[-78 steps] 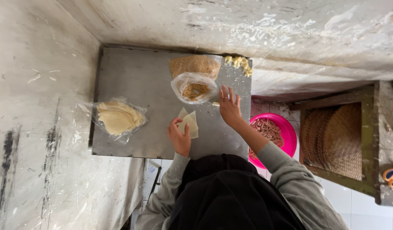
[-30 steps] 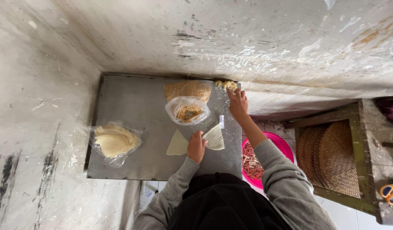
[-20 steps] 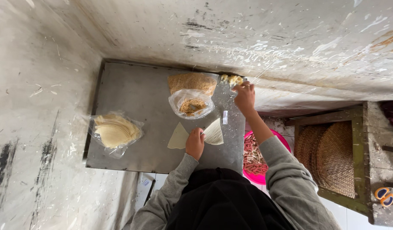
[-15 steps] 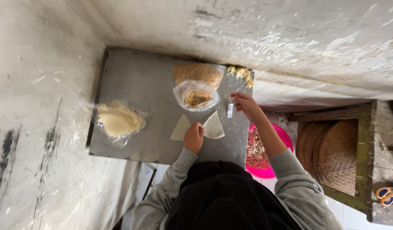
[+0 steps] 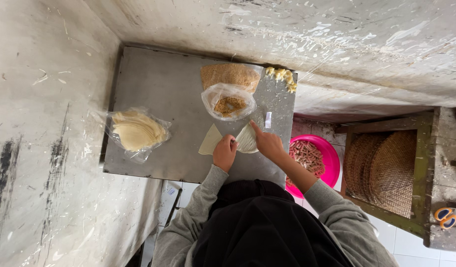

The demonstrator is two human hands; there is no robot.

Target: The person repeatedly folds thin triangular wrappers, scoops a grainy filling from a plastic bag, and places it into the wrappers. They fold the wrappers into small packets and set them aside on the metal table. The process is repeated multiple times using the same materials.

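Two pale triangular pastry sheets lie on the grey metal table (image 5: 159, 89), a flat one (image 5: 209, 142) and a partly folded one (image 5: 248, 139). My left hand (image 5: 224, 154) is closed between them, pinching the folded sheet's edge. My right hand (image 5: 268, 143) rests at that sheet's right edge, with the index finger stretched onto it. Just beyond the hands is an open clear bag of brown crumbly filling (image 5: 229, 102).
A brown mound (image 5: 230, 75) and yellow bits (image 5: 282, 75) sit at the table's far edge. A clear bag of round wrappers (image 5: 136, 131) lies at left. A pink bowl of rolled pieces (image 5: 312, 158) and a wooden stand with woven baskets (image 5: 386, 168) are at right.
My right hand has drawn back from the yellow bits at the far corner to the folded sheet. My left hand has stayed on the sheets.
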